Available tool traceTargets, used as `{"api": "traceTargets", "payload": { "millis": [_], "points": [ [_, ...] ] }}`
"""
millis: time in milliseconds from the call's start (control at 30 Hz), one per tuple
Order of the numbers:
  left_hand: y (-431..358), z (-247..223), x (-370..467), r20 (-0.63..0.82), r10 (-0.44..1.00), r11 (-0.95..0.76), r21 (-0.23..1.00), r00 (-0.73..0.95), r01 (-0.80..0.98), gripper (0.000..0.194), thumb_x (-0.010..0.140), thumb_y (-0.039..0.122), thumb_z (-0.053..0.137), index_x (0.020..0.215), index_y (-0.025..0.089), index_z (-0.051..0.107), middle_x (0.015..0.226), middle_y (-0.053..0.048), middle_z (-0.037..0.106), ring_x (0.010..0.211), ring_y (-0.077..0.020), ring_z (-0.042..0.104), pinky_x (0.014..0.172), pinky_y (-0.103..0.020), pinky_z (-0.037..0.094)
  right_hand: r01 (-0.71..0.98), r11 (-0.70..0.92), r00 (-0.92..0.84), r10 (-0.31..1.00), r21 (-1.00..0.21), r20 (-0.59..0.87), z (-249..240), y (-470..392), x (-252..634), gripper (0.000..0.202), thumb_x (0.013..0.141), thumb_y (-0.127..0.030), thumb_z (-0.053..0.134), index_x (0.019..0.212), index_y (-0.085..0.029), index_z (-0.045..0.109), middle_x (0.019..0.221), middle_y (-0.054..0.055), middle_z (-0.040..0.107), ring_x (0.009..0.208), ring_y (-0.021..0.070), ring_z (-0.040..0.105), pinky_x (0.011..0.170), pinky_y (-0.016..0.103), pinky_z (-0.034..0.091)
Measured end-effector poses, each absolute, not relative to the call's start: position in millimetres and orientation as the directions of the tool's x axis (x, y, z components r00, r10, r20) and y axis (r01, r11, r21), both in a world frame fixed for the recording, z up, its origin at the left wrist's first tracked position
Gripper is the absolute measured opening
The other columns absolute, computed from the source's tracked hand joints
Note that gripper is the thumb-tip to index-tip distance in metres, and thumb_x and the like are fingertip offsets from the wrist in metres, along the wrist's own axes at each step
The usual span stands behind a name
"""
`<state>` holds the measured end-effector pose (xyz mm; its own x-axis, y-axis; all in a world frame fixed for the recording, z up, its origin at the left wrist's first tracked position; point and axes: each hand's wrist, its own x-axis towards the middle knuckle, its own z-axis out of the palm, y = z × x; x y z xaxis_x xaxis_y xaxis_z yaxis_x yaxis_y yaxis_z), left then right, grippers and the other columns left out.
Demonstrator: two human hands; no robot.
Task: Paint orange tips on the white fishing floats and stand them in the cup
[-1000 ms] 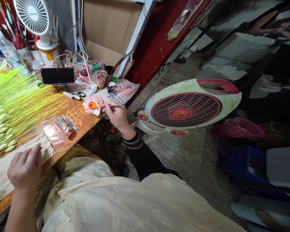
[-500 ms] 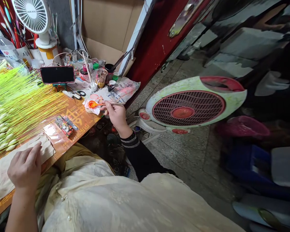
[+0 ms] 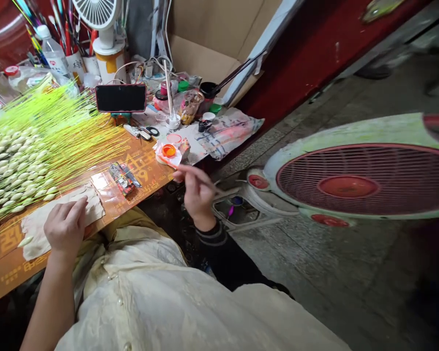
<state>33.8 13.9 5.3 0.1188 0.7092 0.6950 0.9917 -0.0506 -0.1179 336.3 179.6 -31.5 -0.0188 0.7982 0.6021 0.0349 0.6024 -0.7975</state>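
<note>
My right hand [image 3: 198,195] pinches a thin paintbrush [image 3: 170,164] with an orange tip. The tip lies just below a small cup of orange paint [image 3: 169,150], which sits on crumpled white tissue; I cannot tell if they touch. My left hand [image 3: 66,223] rests on a pale cloth [image 3: 36,226] at the table's front edge, its fingers bent and close together. Whatever they hold, if anything, is hidden. A pale fishing float body [image 3: 25,241] lies on the cloth left of this hand. Many similar floats [image 3: 22,180] with yellow-green stems lie in rows behind.
A phone [image 3: 120,98] stands behind the stems. Scissors [image 3: 146,132], paint jars [image 3: 190,105] and a paint-stained cloth [image 3: 234,131] lie toward the back right. A small colourful box [image 3: 122,179] is near the front edge. A large floor fan [image 3: 347,180] stands right of the table.
My right hand has drawn the brush out of the orange cup, down and toward me. The view has swung left, so table things appear further right. My left hand stays on the cloth.
</note>
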Motion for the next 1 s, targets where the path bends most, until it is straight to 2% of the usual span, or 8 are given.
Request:
{"api": "traceTargets", "payload": {
  "millis": [67, 133, 333, 767, 1000],
  "points": [
    [14, 6, 34, 0.692, 0.713, -0.041, -0.119, 0.113, 0.992, 0.021, 0.092, 0.017, 0.069, 0.112, 0.019, 0.073, 0.087, -0.005, 0.074, 0.074, -0.0170, 0.059, 0.071, -0.029, 0.046, 0.051, 0.716, -0.151, 0.695, -0.696, 0.703, -40, 162, 321, 0.026, 0.103, -0.025, 0.050, 0.118, -0.024, 0.071, 0.100, 0.006, 0.075, 0.090, 0.0175, 0.070, 0.082, 0.035, 0.059],
    [13, 7, 34, 0.690, 0.715, -0.041, -0.117, 0.111, 0.992, 0.021, 0.093, 0.017, 0.068, 0.113, 0.019, 0.073, 0.087, -0.005, 0.074, 0.075, -0.0169, 0.060, 0.071, -0.028, 0.046, 0.047, 0.806, -0.211, 0.586, -0.591, 0.782, -49, 149, 307, 0.030, 0.100, -0.016, 0.051, 0.124, -0.024, 0.068, 0.105, 0.007, 0.075, 0.098, 0.0200, 0.068, 0.088, 0.040, 0.058],
    [13, 10, 35, 0.689, 0.716, -0.053, -0.111, 0.115, 0.992, 0.021, 0.092, 0.015, 0.068, 0.112, 0.019, 0.073, 0.088, -0.005, 0.075, 0.075, -0.0164, 0.060, 0.072, -0.027, 0.047, 0.125, 0.887, -0.189, 0.461, -0.445, 0.867, -72, 139, 283, 0.050, 0.096, -0.009, 0.054, 0.143, -0.024, 0.056, 0.109, 0.008, 0.074, 0.099, 0.0214, 0.066, 0.086, 0.042, 0.059],
    [11, 7, 33, 0.675, 0.735, -0.024, -0.066, 0.063, 0.998, 0.022, 0.095, 0.021, 0.065, 0.114, 0.022, 0.074, 0.089, -0.005, 0.076, 0.075, -0.0166, 0.062, 0.073, -0.028, 0.047, 0.167, 0.875, -0.199, 0.482, -0.455, 0.853, -89, 138, 275, 0.054, 0.098, -0.016, 0.055, 0.150, -0.027, 0.051, 0.119, 0.009, 0.074, 0.104, 0.0235, 0.065, 0.090, 0.043, 0.058],
    [11, 7, 33, 0.678, 0.732, -0.039, -0.055, 0.065, 0.998, 0.022, 0.095, 0.021, 0.064, 0.115, 0.023, 0.074, 0.090, -0.005, 0.075, 0.077, -0.0168, 0.061, 0.074, -0.028, 0.047, 0.243, 0.850, -0.284, 0.522, -0.467, 0.804, -101, 139, 275, 0.039, 0.099, -0.022, 0.053, 0.136, -0.028, 0.064, 0.113, 0.008, 0.075, 0.100, 0.0238, 0.066, 0.091, 0.046, 0.058]
  ]
}}
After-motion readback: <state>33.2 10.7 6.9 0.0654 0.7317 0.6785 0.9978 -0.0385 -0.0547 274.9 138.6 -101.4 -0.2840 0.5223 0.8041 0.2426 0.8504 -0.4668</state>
